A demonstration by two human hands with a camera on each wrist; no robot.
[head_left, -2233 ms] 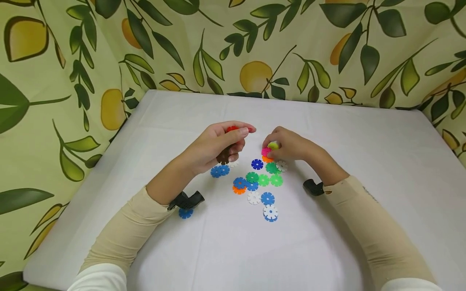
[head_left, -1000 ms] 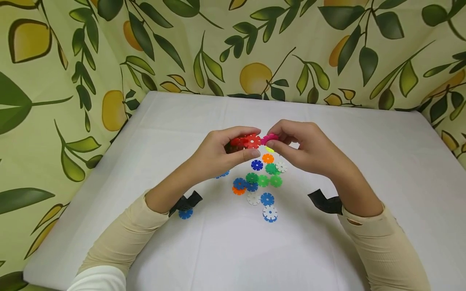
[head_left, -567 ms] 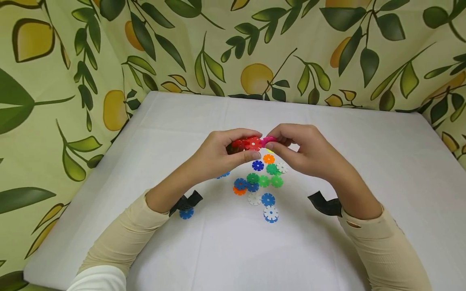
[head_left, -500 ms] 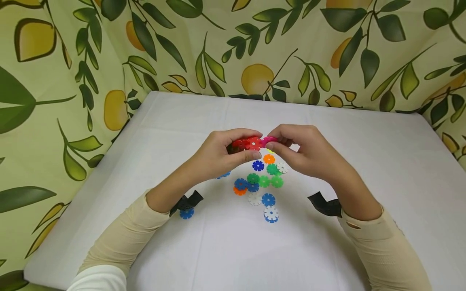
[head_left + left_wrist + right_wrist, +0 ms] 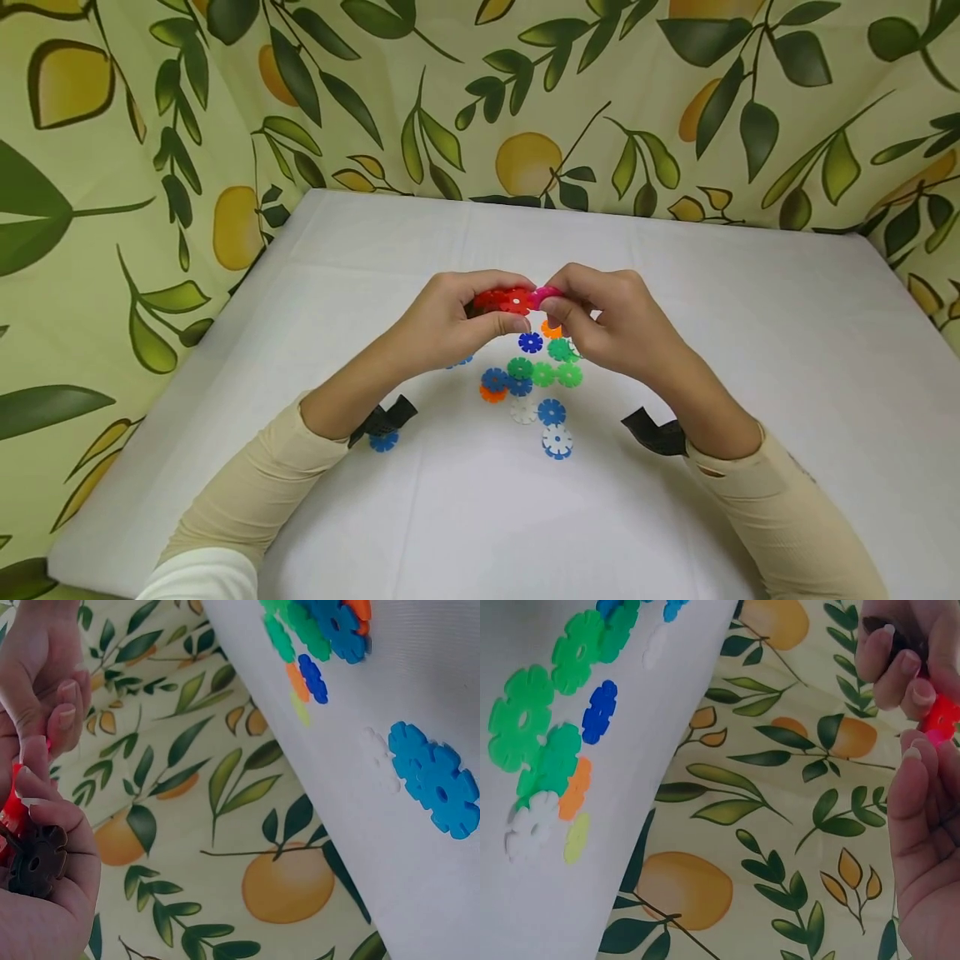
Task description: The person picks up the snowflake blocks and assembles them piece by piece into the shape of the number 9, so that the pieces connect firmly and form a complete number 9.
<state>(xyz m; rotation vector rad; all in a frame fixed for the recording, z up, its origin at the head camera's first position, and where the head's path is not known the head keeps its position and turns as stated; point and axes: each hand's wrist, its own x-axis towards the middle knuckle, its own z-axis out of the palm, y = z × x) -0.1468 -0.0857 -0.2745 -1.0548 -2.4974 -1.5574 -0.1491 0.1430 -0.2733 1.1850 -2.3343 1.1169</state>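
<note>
Moved closer to the left hand (image 5: 453,321), the right hand (image 5: 618,321) pinches a pink, notched plastic disc (image 5: 543,295) against red, notched plastic discs (image 5: 516,301) that the left fingers grip above the white table (image 5: 450,517), likely joining them, so a firm push seems needed.

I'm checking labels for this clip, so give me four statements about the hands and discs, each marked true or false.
1. The right hand pinches a pink disc. True.
2. The left hand holds only green discs. False: it holds red discs and a dark brown disc.
3. A white disc partly covers a light blue disc. True.
4. The dark blue disc is in the left hand. False: it lies on the table.
</note>
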